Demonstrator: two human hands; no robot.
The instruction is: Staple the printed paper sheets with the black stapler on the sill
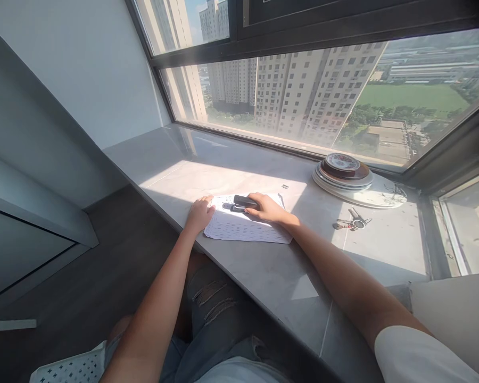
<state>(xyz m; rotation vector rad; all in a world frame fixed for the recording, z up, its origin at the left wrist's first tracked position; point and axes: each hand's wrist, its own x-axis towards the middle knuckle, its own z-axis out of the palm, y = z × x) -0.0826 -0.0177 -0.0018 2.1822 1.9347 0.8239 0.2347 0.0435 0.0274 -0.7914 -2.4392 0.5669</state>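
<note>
A stack of white paper sheets (pixel 247 230) with rows of print lies on the windowsill counter in sunlight. My left hand (pixel 200 215) grips the left edge of the sheets, its thumb at the paper's side and its fingers bent. In my right hand (pixel 267 207) is a black stapler (pixel 244 201), held low over the upper middle of the paper with its front end pointing left. Whether its jaws touch the sheets I cannot tell. Beyond the paper's upper right corner lies a small strip of staples (pixel 285 186).
Stacked plates and dishes (pixel 343 173) stand by the window at the right. Nearer to me, a metal object like a watch or keys (pixel 355 219) lies on the pale tiled counter (pixel 271 282). A white perforated seat (pixel 74 367) shows at lower left.
</note>
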